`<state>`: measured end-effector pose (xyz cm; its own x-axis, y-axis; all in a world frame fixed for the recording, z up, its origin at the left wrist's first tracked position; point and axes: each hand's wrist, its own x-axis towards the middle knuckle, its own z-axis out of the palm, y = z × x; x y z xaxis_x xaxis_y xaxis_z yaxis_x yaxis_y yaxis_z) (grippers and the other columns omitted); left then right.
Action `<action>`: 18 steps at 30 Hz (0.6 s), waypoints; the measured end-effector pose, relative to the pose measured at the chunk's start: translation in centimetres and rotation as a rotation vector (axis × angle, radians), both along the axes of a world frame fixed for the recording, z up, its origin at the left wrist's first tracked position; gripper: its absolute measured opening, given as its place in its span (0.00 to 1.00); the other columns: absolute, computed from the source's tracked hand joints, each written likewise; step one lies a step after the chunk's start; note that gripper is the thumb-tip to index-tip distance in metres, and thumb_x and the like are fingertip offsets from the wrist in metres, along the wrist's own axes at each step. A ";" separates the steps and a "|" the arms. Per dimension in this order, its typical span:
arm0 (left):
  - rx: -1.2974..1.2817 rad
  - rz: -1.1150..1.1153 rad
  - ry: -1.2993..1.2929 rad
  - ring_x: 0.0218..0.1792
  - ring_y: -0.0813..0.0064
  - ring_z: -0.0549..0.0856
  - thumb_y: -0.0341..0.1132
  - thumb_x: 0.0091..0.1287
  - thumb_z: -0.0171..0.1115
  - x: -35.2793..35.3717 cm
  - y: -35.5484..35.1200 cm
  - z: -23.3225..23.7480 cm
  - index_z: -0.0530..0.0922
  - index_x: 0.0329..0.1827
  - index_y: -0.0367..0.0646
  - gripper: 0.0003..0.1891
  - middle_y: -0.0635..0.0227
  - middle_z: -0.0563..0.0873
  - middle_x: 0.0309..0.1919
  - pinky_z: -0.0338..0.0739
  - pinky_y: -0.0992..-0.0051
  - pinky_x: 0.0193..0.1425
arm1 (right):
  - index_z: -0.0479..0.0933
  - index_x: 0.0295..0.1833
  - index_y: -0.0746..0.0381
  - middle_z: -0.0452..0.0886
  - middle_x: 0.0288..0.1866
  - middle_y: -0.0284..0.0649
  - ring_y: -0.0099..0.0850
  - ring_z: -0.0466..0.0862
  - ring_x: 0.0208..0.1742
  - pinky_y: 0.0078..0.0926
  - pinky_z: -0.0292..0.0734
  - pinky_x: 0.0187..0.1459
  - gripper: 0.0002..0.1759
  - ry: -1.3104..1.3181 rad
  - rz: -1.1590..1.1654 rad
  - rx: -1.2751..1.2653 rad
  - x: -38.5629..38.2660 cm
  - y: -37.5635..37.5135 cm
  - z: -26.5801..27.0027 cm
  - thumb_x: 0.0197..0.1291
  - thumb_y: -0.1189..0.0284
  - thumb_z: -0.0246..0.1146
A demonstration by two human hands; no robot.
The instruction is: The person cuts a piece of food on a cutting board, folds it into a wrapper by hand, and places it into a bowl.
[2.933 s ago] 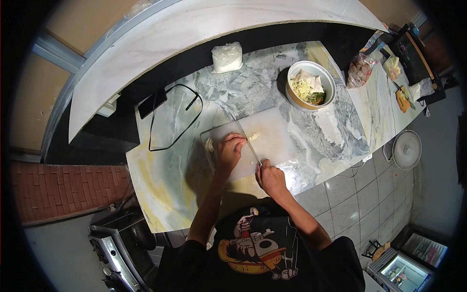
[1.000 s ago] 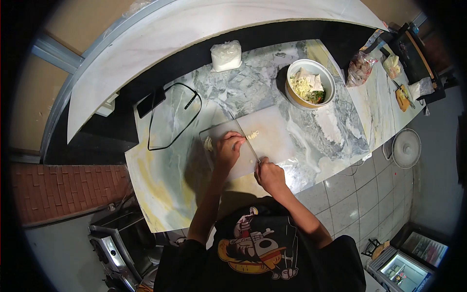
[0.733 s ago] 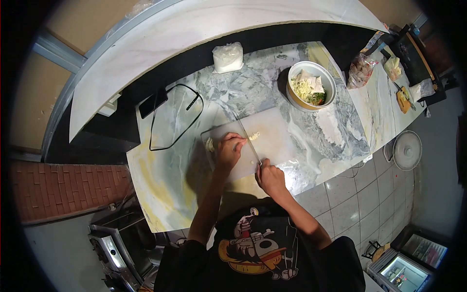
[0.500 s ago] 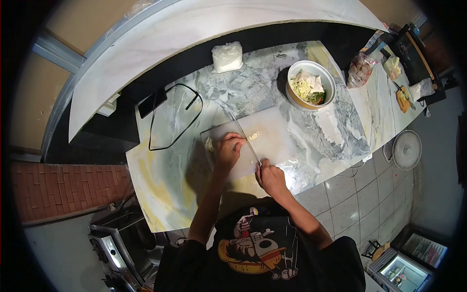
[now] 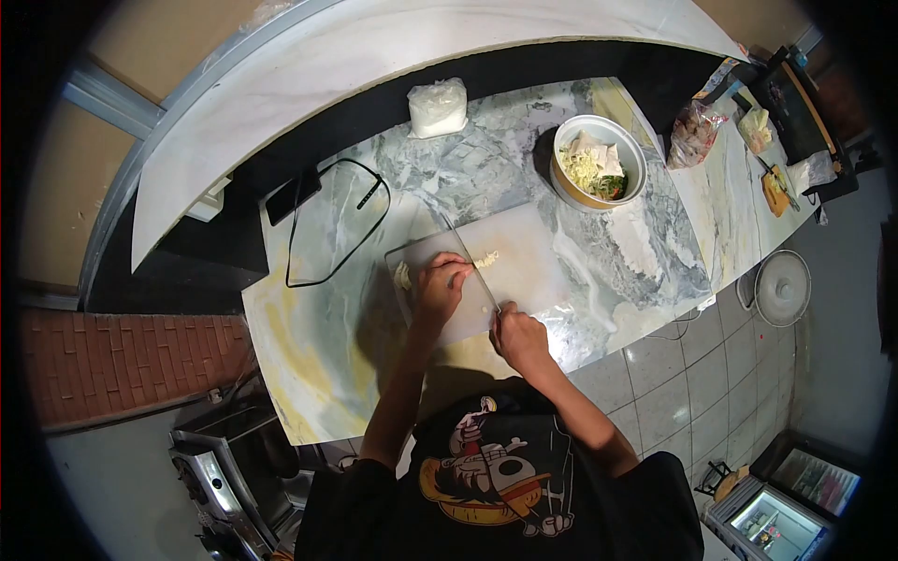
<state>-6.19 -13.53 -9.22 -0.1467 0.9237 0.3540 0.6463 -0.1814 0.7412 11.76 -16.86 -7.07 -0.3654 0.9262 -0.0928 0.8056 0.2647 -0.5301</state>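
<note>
A white cutting board (image 5: 528, 248) lies on the marble-patterned counter. My right hand (image 5: 521, 338) is closed round the handle of a knife (image 5: 488, 292), whose long blade slants across the board away from me. Left of the blade, my left hand (image 5: 440, 288) is closed with bent fingertips on a pale piece of food, mostly hidden under the fingers. Cut pale bits (image 5: 487, 259) lie just right of the blade. Another pale piece (image 5: 402, 276) rests near the board's left edge.
A round tub (image 5: 566, 192) holds shredded pale food, white blocks and greens. A white-filled plastic bag (image 5: 438, 109) stands at the back. A phone (image 5: 293, 198) and a black cable loop (image 5: 292, 248) lie left. Bagged food (image 5: 694, 136) sits on the right-hand counter.
The cut pale bits beside the blade reach slightly further right. Both hands and the knife stay in nearly the same place.
</note>
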 end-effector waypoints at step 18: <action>-0.035 -0.007 -0.068 0.41 0.62 0.85 0.24 0.54 0.68 -0.3 0.1 0.3 0.86 0.33 0.40 0.05 0.62 0.86 0.37 0.78 0.68 0.48 | 0.68 0.34 0.66 0.78 0.16 0.51 0.48 0.83 0.21 0.42 0.79 0.23 0.13 -0.010 0.028 0.082 0.2 -0.4 0.2 0.66 0.67 0.57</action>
